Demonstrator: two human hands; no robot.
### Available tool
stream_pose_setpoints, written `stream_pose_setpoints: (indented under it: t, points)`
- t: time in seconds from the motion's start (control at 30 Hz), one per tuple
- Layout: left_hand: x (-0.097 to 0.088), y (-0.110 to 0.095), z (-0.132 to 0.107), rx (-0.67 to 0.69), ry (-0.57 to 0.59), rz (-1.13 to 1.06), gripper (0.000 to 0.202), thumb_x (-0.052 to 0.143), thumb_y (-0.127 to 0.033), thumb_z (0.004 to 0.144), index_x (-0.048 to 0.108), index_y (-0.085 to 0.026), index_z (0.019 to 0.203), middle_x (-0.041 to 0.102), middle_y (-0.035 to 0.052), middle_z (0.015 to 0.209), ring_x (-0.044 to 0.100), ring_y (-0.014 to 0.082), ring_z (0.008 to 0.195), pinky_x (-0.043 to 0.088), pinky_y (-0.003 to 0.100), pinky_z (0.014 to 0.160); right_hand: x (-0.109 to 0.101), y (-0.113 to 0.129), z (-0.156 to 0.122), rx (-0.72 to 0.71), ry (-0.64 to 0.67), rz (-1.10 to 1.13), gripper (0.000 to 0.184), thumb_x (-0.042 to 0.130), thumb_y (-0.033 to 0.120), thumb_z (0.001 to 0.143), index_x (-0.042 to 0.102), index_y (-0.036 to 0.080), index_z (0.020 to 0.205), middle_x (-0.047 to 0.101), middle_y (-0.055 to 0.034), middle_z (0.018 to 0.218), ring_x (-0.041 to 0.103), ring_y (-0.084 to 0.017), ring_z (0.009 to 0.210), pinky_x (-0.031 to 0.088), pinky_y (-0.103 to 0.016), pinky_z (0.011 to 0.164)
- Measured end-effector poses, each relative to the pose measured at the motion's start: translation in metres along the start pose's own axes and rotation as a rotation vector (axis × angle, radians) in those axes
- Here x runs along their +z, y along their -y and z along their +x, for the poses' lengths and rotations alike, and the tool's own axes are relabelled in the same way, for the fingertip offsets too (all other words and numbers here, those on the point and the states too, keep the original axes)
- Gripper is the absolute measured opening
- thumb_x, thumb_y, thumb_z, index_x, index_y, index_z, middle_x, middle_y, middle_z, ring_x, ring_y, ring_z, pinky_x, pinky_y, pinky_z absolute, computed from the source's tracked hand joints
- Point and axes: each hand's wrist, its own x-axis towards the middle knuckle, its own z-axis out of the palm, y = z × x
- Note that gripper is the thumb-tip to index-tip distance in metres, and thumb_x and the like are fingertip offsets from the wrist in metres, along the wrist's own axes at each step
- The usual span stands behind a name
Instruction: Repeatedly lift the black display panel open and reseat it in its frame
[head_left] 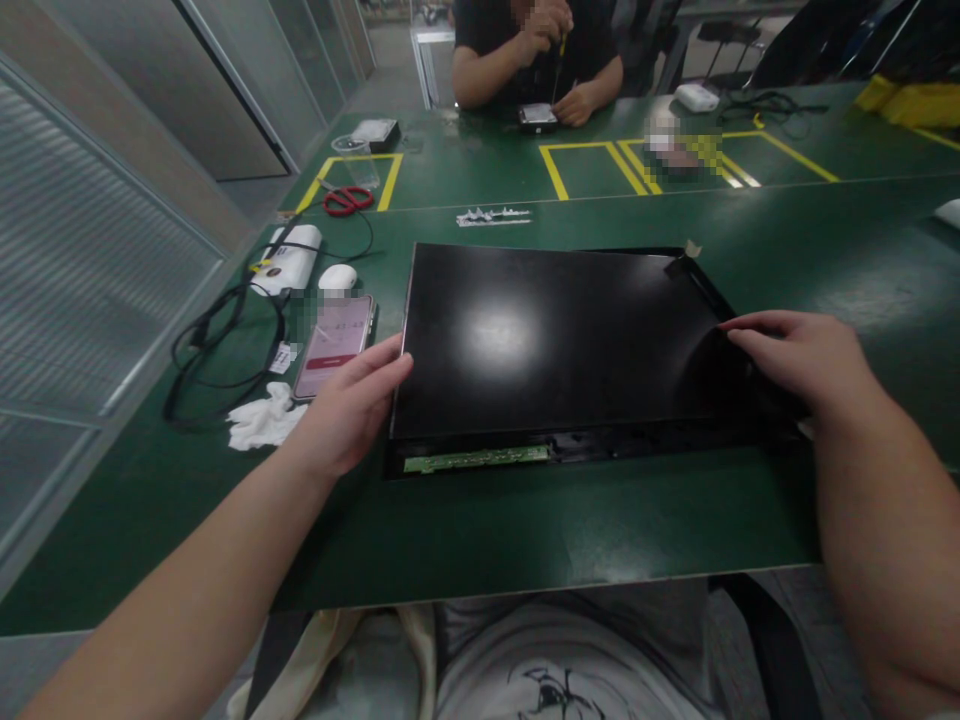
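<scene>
A black, glossy LCD panel (570,350) lies over a shallow black frame (645,438), a little out of line with it. Along the near side, a green circuit board strip (480,459) shows below the panel's edge. My left hand (360,405) grips the panel's left edge, thumb on top and fingers partly hidden beneath. At the right edge, my right hand (806,355) pinches the panel between thumb and forefinger; its other fingers are hidden behind the hand. Part of the frame's raised rim shows past the panel's far right corner.
Left of the panel are a phone (335,345), a crumpled white cloth (264,415), a white box (289,260), black cables (225,350) and red-handled scissors (347,201). Beyond lies a thin silvery strip (493,216). Across the table, a person (536,60) works on a hard drive (538,117).
</scene>
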Motion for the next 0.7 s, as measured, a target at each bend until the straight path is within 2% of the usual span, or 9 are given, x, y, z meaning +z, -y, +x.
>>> stream_pose_setpoints:
  t: [0.13, 0.33, 0.43, 0.57, 0.7]
  points:
    - [-0.0052, 0.0019, -0.0016, 0.004, 0.073, 0.042, 0.054, 0.101, -0.021, 0.06, 0.084, -0.022, 0.111, 0.086, 0.0065, 0.113, 0.078, 0.0311, 0.117, 0.066, 0.032, 0.093, 0.0, -0.0016, 0.0007, -0.01, -0.004, 0.025, 0.035, 0.065, 0.041, 0.075, 0.088, 0.028, 0.098, 0.076, -0.0052, 0.081, 0.069, -0.028, 0.087, 0.054, -0.049, 0.097]
    - [-0.0074, -0.0003, -0.0016, -0.011, 0.074, 0.064, 0.055, 0.101, -0.021, 0.06, 0.084, -0.022, 0.112, 0.085, 0.0095, 0.12, 0.077, 0.0343, 0.121, 0.066, 0.033, 0.095, 0.0016, -0.0036, 0.0023, -0.003, 0.005, 0.002, 0.036, 0.065, 0.043, 0.075, 0.087, 0.029, 0.1, 0.077, -0.0056, 0.089, 0.068, -0.028, 0.088, 0.055, -0.049, 0.095]
    - [-0.0082, 0.0002, -0.0014, -0.004, 0.068, 0.066, 0.053, 0.1, -0.021, 0.062, 0.085, -0.023, 0.113, 0.085, 0.0084, 0.118, 0.077, 0.0338, 0.12, 0.066, 0.034, 0.095, 0.0023, -0.0047, 0.0035, -0.011, 0.003, 0.0, 0.034, 0.065, 0.044, 0.075, 0.086, 0.029, 0.098, 0.076, -0.0054, 0.085, 0.068, -0.028, 0.084, 0.056, -0.049, 0.091]
    - [-0.0096, 0.0006, -0.0002, 0.02, 0.088, 0.098, 0.051, 0.101, -0.023, 0.062, 0.086, -0.024, 0.111, 0.086, 0.0074, 0.116, 0.078, 0.034, 0.12, 0.066, 0.036, 0.099, 0.0016, -0.0053, 0.0038, -0.016, -0.002, 0.019, 0.034, 0.066, 0.043, 0.074, 0.087, 0.029, 0.097, 0.075, -0.0054, 0.08, 0.068, -0.028, 0.085, 0.055, -0.051, 0.096]
    - [-0.0098, -0.0008, 0.0001, 0.031, 0.085, 0.138, 0.05, 0.102, -0.024, 0.061, 0.087, -0.024, 0.108, 0.086, 0.0081, 0.115, 0.074, 0.0368, 0.127, 0.065, 0.038, 0.102, 0.0019, -0.0071, 0.0044, -0.008, 0.001, 0.031, 0.034, 0.067, 0.044, 0.074, 0.087, 0.029, 0.098, 0.075, -0.0048, 0.08, 0.068, -0.028, 0.084, 0.056, -0.052, 0.094]
